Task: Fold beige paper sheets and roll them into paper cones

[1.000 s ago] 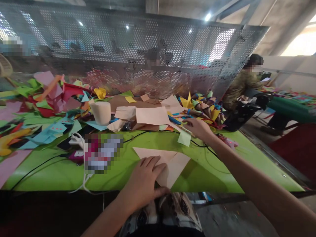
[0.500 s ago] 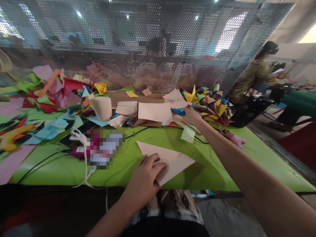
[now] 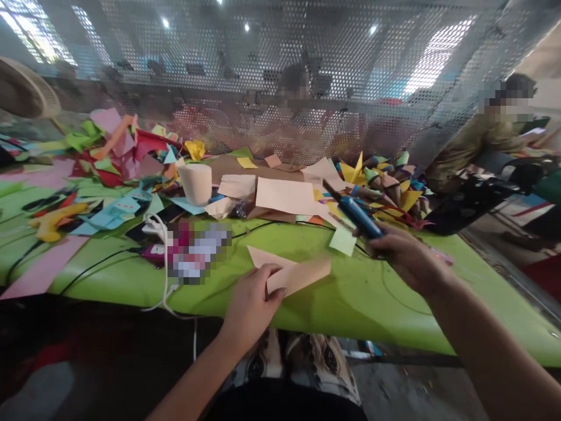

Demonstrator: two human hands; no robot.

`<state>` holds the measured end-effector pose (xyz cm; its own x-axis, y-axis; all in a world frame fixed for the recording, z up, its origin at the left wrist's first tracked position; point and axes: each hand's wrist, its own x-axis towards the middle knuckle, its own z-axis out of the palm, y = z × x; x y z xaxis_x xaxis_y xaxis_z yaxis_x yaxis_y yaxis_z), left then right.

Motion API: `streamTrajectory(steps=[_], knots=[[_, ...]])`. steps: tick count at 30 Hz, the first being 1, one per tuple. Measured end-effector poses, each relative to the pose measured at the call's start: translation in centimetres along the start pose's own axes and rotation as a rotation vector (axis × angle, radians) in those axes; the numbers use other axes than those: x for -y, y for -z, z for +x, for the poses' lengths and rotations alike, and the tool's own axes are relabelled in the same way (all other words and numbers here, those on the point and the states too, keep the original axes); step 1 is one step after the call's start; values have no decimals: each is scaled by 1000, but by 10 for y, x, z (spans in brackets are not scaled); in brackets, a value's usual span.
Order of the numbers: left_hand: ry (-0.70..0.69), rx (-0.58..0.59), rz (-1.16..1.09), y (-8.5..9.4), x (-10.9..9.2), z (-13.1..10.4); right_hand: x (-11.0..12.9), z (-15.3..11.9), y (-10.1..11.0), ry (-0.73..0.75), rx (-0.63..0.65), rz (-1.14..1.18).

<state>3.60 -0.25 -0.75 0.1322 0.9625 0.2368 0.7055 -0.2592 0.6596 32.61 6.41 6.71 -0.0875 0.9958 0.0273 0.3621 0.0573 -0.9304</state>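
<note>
Folded peach paper [image 3: 302, 276] is pinched between the thumb and fingers of my left hand [image 3: 258, 298], near the front edge of the green table [image 3: 377, 304]. To its right, my right hand [image 3: 401, 254] grips a blue tool with a dark, narrow tip [image 3: 360, 217], held above the table and pointing up and to the left. Below the tool lies a pale green paper square [image 3: 343, 241]. A flat peach sheet [image 3: 284, 195] rests farther back among other papers.
Coloured paper scraps [image 3: 118, 146] pile up at the back left, beside a beige cup [image 3: 197, 183]. A white cable [image 3: 165, 280] crosses the front edge. Folded paper pieces [image 3: 394, 184] cluster at the back right. Beyond, a person [image 3: 468, 140] sits at the right.
My right hand has picked up the blue tool from the back papers and come nearer and to the right. My left hand has lifted and pinched the peach paper, which was lying flatter.
</note>
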Motion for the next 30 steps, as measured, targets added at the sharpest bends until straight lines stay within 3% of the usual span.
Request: streamTrajectory(steps=[3, 6, 9, 13, 16, 19, 21, 24, 28, 30], knots=[[28, -22, -27, -1, 2, 0, -2, -26, -29, -32, 268, 155], [-78, -3, 26, 1, 5, 0, -9, -31, -49, -53, 373, 126], [-178, -17, 229, 6, 2, -1, -16, -28, -57, -76, 372, 108], [-265, -89, 475, 5, -19, -5, -21, -27, -57, -63, 374, 118], [-411, 28, 444, -9, -36, -11, -24, -29, -59, -62, 366, 136], [-412, 142, 414, -25, -38, -16, -25, -33, -59, -65, 348, 171], [-377, 186, 414, -30, -31, -18, -27, -37, -55, -52, 301, 192], [-368, 245, 392, -22, -18, -16, -32, -46, -36, -39, 174, 130], [-391, 310, 332, 0, -8, -7, -45, -62, 0, -14, 56, -208], [-391, 306, 318, 5, -7, -2, -52, -70, 13, 14, 72, -355]])
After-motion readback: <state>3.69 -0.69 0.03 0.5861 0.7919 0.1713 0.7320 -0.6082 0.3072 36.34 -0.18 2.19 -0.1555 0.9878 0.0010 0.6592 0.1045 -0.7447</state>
